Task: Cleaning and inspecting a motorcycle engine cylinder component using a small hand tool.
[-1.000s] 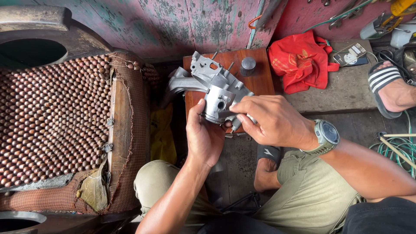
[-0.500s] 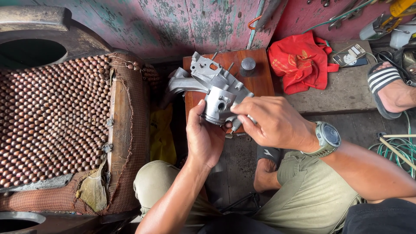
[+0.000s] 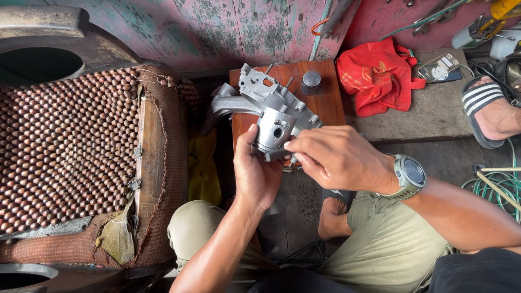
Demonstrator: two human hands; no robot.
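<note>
Left hand (image 3: 260,173) cups piston (image 3: 274,130) from below-left, fingers curled on it. Right hand (image 3: 336,157) pinches its lower right edge, fingertips closed. Behind: grey engine casing (image 3: 260,95) on red-brown wooden stool (image 3: 325,103). Farther right: red cloth bag (image 3: 374,76), small flat package with pale label (image 3: 439,68).

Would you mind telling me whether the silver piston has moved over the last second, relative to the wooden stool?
No. The piston stays in the same place against the wooden stool, held between the left hand and the right hand.
</note>
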